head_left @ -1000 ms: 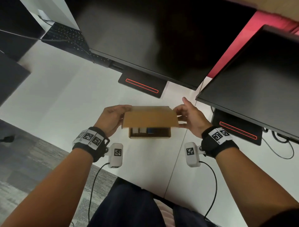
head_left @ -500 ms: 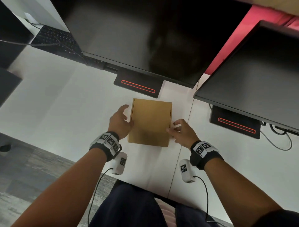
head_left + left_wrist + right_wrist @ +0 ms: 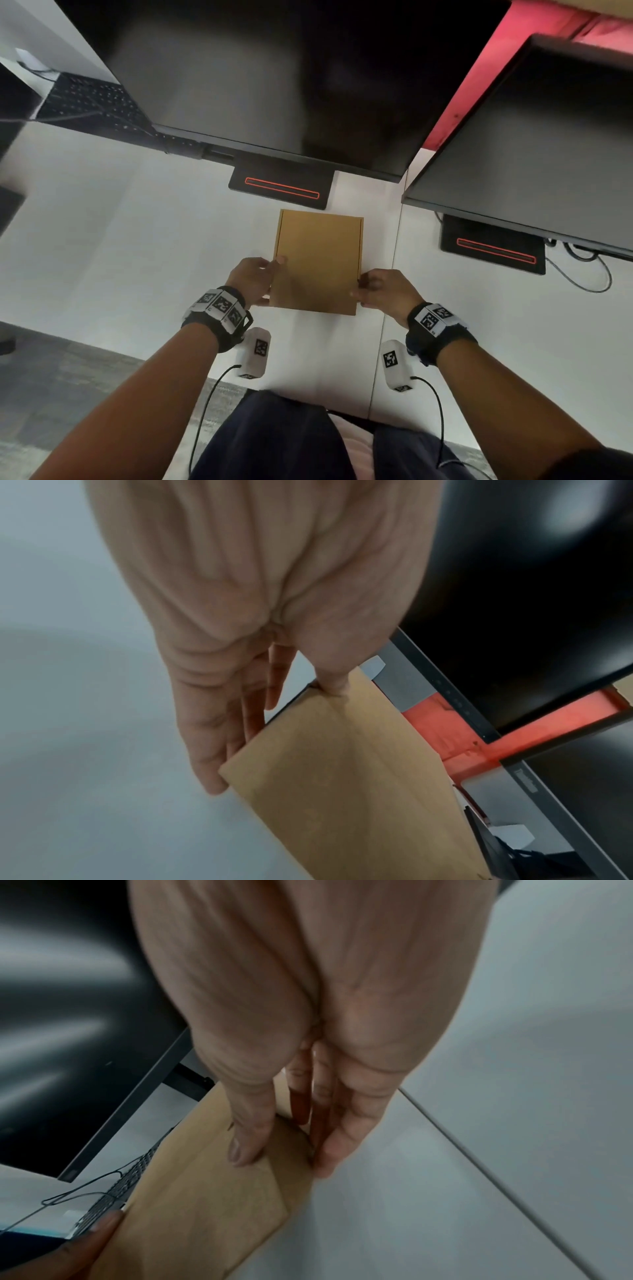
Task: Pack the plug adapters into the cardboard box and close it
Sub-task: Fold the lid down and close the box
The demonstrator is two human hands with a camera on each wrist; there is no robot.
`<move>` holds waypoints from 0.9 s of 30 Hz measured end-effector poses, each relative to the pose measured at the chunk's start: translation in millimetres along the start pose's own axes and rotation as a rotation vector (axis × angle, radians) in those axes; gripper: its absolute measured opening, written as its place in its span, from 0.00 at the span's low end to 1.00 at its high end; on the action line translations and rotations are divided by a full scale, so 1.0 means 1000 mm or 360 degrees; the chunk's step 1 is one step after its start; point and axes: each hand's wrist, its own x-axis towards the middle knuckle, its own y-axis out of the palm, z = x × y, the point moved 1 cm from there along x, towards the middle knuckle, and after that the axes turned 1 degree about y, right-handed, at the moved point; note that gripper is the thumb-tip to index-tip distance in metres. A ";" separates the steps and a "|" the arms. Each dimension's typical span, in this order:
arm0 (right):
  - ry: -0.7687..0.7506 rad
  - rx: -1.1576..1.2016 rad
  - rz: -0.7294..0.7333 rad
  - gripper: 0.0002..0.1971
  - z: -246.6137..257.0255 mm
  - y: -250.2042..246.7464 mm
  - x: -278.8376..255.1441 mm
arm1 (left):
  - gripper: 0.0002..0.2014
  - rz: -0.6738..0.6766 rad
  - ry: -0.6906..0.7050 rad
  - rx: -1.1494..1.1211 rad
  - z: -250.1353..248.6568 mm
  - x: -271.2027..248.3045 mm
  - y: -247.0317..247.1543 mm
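The brown cardboard box [image 3: 318,260] lies flat on the white desk [image 3: 137,257] with its lid down. No plug adapters are visible; the lid hides the inside. My left hand [image 3: 253,281] is at the box's near left edge. In the left wrist view its thumb [image 3: 330,680] rests on the lid [image 3: 342,777] and its fingers lie against the side wall. My right hand [image 3: 380,287] holds the near right edge. In the right wrist view its thumb [image 3: 246,1139] is on the lid [image 3: 205,1191] and its fingers run down the right side.
A large dark monitor [image 3: 274,85] hangs over the far end of the box, with its stand base [image 3: 281,186] just behind the box. A second monitor [image 3: 531,154] and base [image 3: 493,248] are at the right, with a cable [image 3: 582,274]. A keyboard [image 3: 92,102] lies far left.
The lid was half raised a second ago, showing adapters inside, and now lies flat. Both hands slid from the box's far end to its near corners.
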 end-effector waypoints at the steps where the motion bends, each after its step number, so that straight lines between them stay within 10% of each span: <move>1: -0.0029 -0.0063 -0.0031 0.20 0.000 0.000 0.000 | 0.26 0.0011 0.0023 0.0012 0.001 0.003 0.000; 15: -0.0063 0.0110 -0.0257 0.17 -0.001 0.008 -0.002 | 0.38 0.0053 0.0471 0.0678 -0.043 0.005 -0.006; 22: -0.0387 -0.0602 -0.0526 0.44 0.017 0.016 -0.001 | 0.39 0.0274 0.0778 0.1331 -0.061 0.009 -0.004; 27: -0.0553 -0.1280 -0.0445 0.52 0.021 0.028 0.006 | 0.59 0.0267 0.0930 0.1815 -0.061 0.020 -0.005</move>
